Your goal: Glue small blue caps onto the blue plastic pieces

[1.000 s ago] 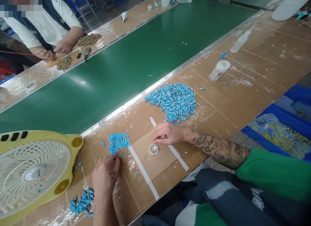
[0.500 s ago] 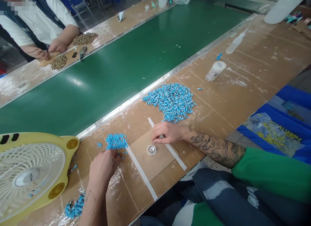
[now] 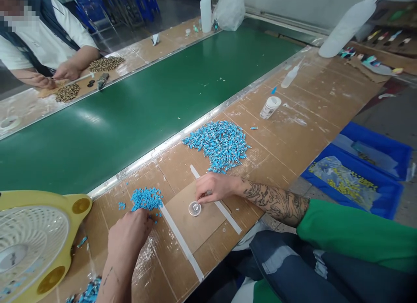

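Observation:
My right hand [image 3: 211, 188] is closed, its thumb and fingers pinched together at the upper right rim of a small round clear dish [image 3: 194, 209]. Whatever the pinch holds is too small to make out. A brown board [image 3: 205, 231] between two white tape strips lies under the dish. My left hand [image 3: 132, 229] rests at the near edge of a heap of tiny blue pieces [image 3: 145, 198]; the back of the hand hides its fingertips. Beyond my right hand spreads a bigger pile of slim blue parts with silvery ends [image 3: 221, 144].
A yellow fan [image 3: 48, 233] lies at the left, near more blue parts [image 3: 89, 292]. Past the green belt [image 3: 156, 92], a co-worker's hands [image 3: 55, 77] work beside brown piles. A white tub [image 3: 270, 107] and bottles stand farther right. Blue crates [image 3: 387, 194] sit below the table's right edge.
The head view has shifted, so the scene sits farther left. My right fingertips have come closer to the dish's rim. My left hand stays at the heap of tiny blue pieces.

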Available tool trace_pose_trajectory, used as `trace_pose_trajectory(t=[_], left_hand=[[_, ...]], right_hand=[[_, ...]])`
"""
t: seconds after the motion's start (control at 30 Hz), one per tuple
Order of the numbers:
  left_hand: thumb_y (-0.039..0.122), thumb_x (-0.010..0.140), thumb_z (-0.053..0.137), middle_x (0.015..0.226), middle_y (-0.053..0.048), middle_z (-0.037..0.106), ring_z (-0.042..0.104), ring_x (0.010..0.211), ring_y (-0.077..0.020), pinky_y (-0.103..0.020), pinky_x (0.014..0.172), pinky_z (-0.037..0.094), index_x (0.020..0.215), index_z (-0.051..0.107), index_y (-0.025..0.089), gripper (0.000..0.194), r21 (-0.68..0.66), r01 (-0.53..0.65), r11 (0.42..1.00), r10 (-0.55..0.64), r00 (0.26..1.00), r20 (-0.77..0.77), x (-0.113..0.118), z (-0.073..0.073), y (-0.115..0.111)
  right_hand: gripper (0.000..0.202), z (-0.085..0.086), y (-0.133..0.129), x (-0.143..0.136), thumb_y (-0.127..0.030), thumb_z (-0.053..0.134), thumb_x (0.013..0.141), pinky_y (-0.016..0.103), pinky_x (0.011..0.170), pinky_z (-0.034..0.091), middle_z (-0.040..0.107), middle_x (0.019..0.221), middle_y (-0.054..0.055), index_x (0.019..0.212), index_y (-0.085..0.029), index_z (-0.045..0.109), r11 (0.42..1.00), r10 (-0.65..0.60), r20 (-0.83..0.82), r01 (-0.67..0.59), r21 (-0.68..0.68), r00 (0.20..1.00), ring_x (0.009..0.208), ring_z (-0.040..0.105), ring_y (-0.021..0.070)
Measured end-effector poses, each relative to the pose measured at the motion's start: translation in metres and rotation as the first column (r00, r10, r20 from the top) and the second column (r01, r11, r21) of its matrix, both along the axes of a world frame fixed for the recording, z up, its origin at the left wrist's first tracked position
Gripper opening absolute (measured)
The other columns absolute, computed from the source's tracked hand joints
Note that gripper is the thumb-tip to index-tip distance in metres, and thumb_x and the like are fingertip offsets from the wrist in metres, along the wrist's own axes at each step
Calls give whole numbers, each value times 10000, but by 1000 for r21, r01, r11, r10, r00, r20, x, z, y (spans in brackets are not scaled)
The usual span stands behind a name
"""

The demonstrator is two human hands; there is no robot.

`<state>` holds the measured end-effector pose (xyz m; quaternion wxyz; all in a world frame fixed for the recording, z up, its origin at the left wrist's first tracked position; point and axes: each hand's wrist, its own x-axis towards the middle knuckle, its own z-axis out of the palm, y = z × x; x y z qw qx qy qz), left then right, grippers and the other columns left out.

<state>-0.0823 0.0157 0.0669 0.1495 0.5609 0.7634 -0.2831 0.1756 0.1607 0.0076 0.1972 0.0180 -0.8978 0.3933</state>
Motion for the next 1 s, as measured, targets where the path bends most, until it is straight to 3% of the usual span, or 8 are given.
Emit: trace_pose_trajectory(t=[0.2,0.3,0.37,0.47,0.6,0.63,0.83,1.0], left_hand=[[446,871,412,779,-85,716,666,748,-330,-338,560,381,768,674,267,334,110,-138,984,126,985,115,-17,4,-20],[516,792,568,708,-35,705,646,667,-275,-327,588,414,795,728,274,290,321,-376,869,281,910,306,-23,0,-40],[513,709,689,688,-24,700,636,650,-241,-315,608,446,802,750,245,290,413,-589,695,308,763,568,-19,-11,-47],[388,624,809,731,-39,719,641,738,-225,-305,677,484,720,741,204,218,298,-828,475,33,355,934,5,-39,-42],[262,662,800,628,-25,641,572,646,-160,-281,615,449,679,717,196,107,-54,-827,559,-318,-274,908,49,-67,-17],[285,672,793,585,-10,602,540,600,-145,-278,589,436,680,709,203,118,-88,-808,582,-341,-341,876,57,-70,-12],[315,695,779,563,17,520,452,530,-102,-252,531,381,681,670,198,161,-271,-755,598,-339,-544,768,70,-74,-10],[298,682,794,587,15,522,457,548,-100,-243,529,370,672,674,191,160,-314,-731,606,-326,-588,740,69,-76,-13]], right_hand=[[171,-1,-6,-3,-257,622,915,224,746,468,691,765,36,837,-128,702,999,7,-23,-7,32,1000,739,605,113],[184,-5,-8,-5,-272,606,925,231,754,456,682,758,33,843,-137,700,999,2,-25,-1,47,1000,745,596,118],[212,-7,-9,-6,-297,590,935,244,759,444,679,755,35,831,-147,698,997,-1,-26,3,81,1000,749,590,125],[287,-7,-12,-8,-346,536,964,271,733,420,671,753,44,811,-161,693,974,-56,-45,64,216,997,741,576,140],[300,-6,-12,-9,-351,510,974,279,717,405,654,753,41,806,-167,676,947,-89,-34,95,308,995,735,563,144],[286,-5,-11,-8,-343,520,969,272,722,408,650,747,37,803,-166,672,954,-60,-19,63,294,998,736,563,140],[290,23,-8,-2,-348,525,964,263,703,415,610,686,33,804,-147,659,979,-168,-80,176,107,983,681,524,130],[314,53,-22,-14,-363,487,973,261,697,427,602,693,37,798,-147,635,962,-272,-165,273,-18,948,700,530,122]])
